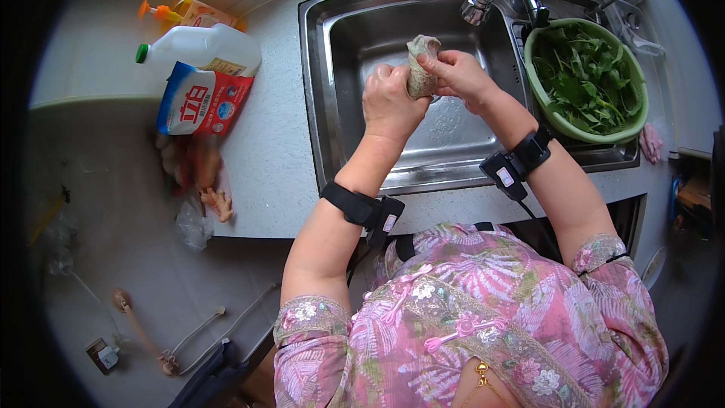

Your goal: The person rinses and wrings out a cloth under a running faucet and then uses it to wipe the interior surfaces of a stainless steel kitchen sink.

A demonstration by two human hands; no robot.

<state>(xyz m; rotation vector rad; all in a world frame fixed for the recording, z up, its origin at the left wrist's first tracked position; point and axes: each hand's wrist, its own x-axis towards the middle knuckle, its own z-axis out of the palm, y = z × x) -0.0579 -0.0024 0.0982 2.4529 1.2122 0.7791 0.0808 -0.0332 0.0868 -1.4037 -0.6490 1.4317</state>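
Observation:
Over the stainless steel sink basin, my left hand is closed around the lower part of a bunched, damp-looking greenish cloth. My right hand grips the same cloth from the right side, its thumb on the front and its fingers partly hidden behind. The cloth's folded top sticks up above both hands. A chrome faucet spout hangs above and to the right of the hands; no stream of water shows from it.
A green basket of leafy greens stands right of the basin. On the left counter lie a red and blue detergent bag, a white plastic jug, an orange pump bottle and ginger root. A pink cloth lies far right.

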